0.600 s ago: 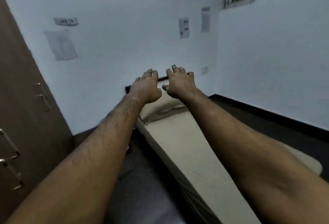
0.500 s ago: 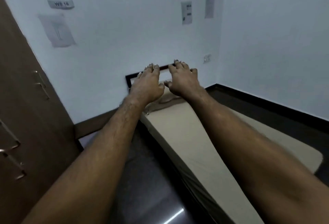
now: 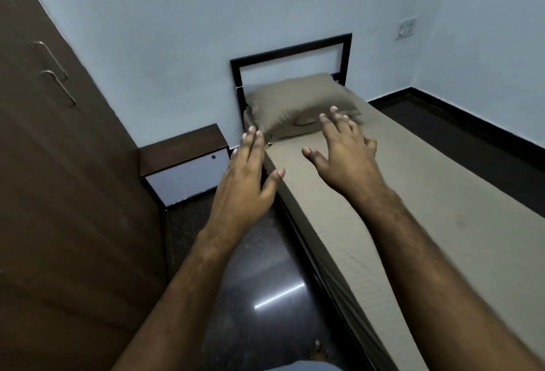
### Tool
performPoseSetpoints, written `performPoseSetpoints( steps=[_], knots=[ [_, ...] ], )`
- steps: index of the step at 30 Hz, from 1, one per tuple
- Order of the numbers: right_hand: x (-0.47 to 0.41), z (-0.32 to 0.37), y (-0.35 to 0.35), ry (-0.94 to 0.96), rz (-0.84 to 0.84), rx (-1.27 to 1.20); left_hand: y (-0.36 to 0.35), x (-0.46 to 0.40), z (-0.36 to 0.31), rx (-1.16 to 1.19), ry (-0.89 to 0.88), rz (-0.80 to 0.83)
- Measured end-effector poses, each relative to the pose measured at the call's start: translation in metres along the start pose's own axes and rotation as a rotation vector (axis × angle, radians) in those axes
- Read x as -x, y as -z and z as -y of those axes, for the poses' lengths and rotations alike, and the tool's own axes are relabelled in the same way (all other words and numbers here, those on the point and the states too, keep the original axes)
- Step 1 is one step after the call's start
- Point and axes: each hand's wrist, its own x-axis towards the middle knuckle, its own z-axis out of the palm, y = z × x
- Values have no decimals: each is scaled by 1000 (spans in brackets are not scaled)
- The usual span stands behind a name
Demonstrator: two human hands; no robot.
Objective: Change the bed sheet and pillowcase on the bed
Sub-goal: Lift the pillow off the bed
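A: Pillow (image 3: 300, 102) in its tan pillowcase lies at the headboard (image 3: 290, 53), on the tan bed sheet (image 3: 413, 193). How should I start?

B: Head view: left hand (image 3: 244, 184) and right hand (image 3: 345, 158) hover spread, holding nothing. I'd lift the pillow clear first, gripping both ends.

The pillow (image 3: 298, 102) lies at the bed's head (image 3: 290, 50), nightstand (image 3: 184, 161) left of it.
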Motion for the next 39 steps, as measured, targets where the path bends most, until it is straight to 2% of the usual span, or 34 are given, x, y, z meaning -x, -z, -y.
performPoseSetpoints(
  steps=[12, 15, 22, 27, 33, 39],
  knots=[
    [-228, -2, -124, 81, 139, -36, -53, -182, 142, -1, 198, 2],
    [-288, -4, -163, 46, 164, -25, -75, -233, 189, 37, 230, 26],
    [-447, 12, -249, -95, 228, -42, -102, -396, 307, 16, 128, 116],
    [-548, 20, -286, -199, 205, -71, -117, -507, 374, -2, 60, 202],
    [-640, -5, -340, -336, 228, -92, -163, -612, 414, 20, -30, 300],
    [-749, -47, -399, -364, 207, -139, -223, -734, 442, -18, -100, 378]
  ],
)
